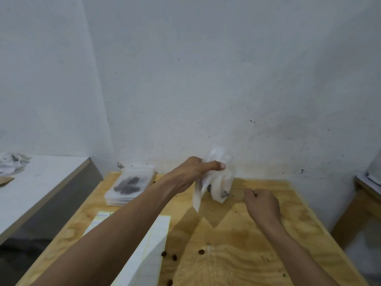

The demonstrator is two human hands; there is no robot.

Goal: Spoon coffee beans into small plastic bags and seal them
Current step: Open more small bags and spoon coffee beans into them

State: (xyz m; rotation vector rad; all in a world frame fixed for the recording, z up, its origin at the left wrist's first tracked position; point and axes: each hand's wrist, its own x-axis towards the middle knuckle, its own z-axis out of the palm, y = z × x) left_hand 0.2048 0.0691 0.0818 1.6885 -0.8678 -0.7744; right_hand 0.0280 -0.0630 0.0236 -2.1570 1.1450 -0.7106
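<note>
Above the far middle of the bench (237, 234), the left hand (191, 174) grips a bag (199, 195), thumb stretched across the top of it and the other fingers hidden behind the plastic. That bag hangs slack from the grip, its lower corner near the wood; it is blurred, and I cannot tell what is inside. Just beside it, to the right, a second bag (221, 182) stands against the wall (206, 79) with something dark low inside. Whether the left hand also touches this one I cannot tell.

Right of the bags, the right hand (262, 203) rests low over the bench, fingers curled in; a small dark thing seems pinched at its fingertips, too small to name.

Farther left, a stack of bags (129, 186) lies flat by the wall, dark beans showing through the top one. Near the front, white sheets (148, 244) lie under the left forearm, and loose beans (174, 257) are scattered beside them. At far left a grey counter (41, 182) carries crumpled white stuff (12, 162).
</note>
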